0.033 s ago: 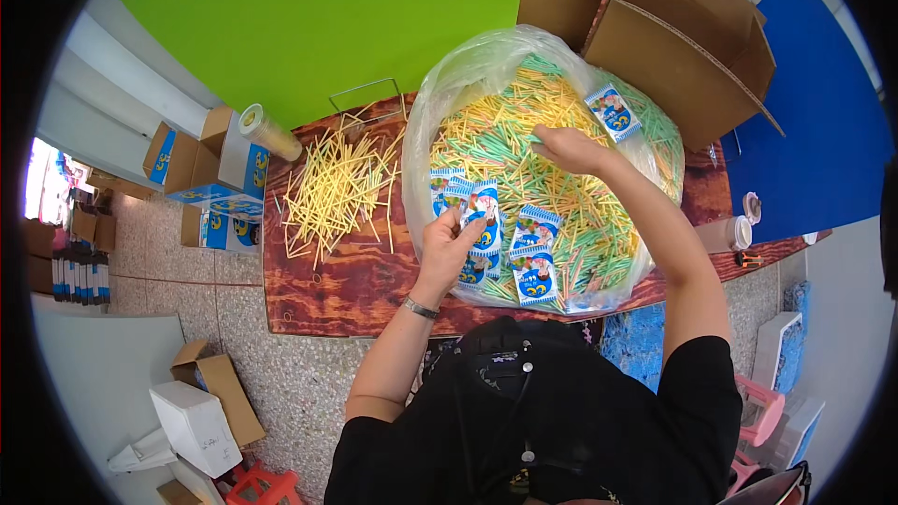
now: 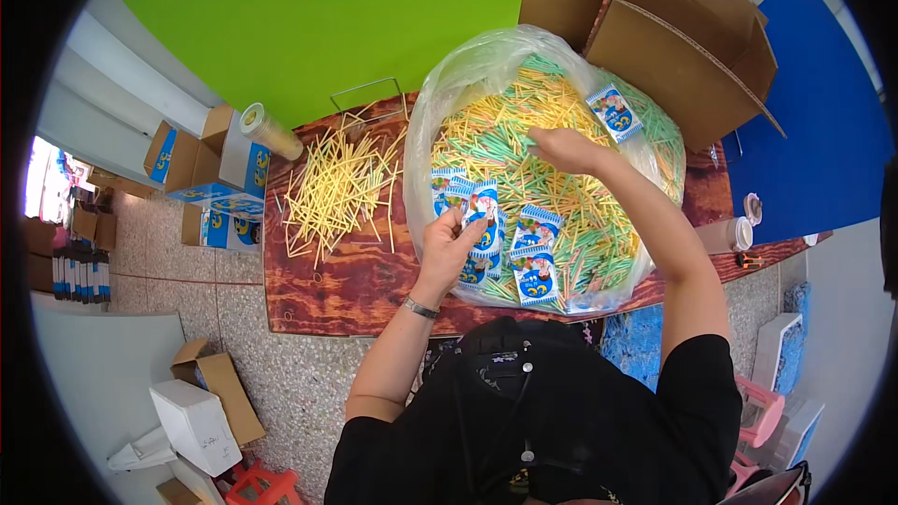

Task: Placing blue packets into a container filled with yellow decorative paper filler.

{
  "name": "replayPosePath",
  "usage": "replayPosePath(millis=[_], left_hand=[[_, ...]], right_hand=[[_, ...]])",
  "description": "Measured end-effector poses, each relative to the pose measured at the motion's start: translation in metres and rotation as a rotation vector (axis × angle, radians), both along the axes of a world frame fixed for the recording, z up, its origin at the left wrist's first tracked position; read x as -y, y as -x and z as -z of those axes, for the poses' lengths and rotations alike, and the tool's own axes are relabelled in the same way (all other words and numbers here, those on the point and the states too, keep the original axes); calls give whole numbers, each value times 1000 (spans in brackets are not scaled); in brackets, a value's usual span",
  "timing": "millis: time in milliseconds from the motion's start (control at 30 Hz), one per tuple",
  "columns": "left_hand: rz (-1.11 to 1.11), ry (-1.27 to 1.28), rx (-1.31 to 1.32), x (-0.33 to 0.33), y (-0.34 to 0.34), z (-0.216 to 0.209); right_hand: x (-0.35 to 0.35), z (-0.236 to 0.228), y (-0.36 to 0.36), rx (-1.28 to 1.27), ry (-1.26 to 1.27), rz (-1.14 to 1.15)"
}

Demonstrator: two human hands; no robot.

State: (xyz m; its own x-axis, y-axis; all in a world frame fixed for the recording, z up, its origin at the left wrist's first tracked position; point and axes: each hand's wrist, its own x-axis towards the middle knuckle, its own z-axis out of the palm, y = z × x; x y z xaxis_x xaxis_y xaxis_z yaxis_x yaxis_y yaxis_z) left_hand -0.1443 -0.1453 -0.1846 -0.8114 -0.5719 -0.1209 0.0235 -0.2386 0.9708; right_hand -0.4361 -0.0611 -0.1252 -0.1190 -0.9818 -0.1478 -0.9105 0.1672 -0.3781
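Observation:
Between the thumb and fingers of my left hand is a blue-and-white packet, held near the front left of a big clear plastic bag. The bag is full of thin yellow, green and pinkish sticks. My right hand hovers over or touches the sticks in the middle, its fingers drawn together; whatever is in them is too small to make out. Similar packets lie on the sticks just right of my left hand, and a single packet rests at the far right.
A loose heap of yellow sticks lies on the red wood-patterned table, beside a wire stand and a clear tube. Open cardboard boxes stand at the back right. A lidded container is on the right.
My right hand has shifted slightly to the left over the sticks. My left hand stays in place with the packet.

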Motion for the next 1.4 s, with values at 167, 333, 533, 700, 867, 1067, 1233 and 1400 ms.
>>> replayPosePath(millis=[167, 333, 533, 700, 867, 1067, 1233, 1400], left_hand=[[-44, -153, -71, -6, 2, -19], [-78, -169, -84, -5, 3, -14], [-118, -130, -97, 0, 6, -8], [-119, -79, -54, 1, 12, -1], [-68, -112, -82, 0, 18, -9], [58, -219, -149, -8, 25, -45], [63, -108, -151, -8, 21, -48], [13, 237, -2, -2, 16, -31]], right_hand=[[28, 9, -18, -232, -134, -311], [39, 27, -19, -401, -263, -372], [37, 16, -26, -368, -170, -366], [10, -20, -20, -367, 120, -205], [-11, -47, -50, 926, 76, 290], [-19, -31, -85, 1339, 21, 312], [-18, -47, -93, 706, 314, 98], [-29, -73, -91, 515, 275, -42]])
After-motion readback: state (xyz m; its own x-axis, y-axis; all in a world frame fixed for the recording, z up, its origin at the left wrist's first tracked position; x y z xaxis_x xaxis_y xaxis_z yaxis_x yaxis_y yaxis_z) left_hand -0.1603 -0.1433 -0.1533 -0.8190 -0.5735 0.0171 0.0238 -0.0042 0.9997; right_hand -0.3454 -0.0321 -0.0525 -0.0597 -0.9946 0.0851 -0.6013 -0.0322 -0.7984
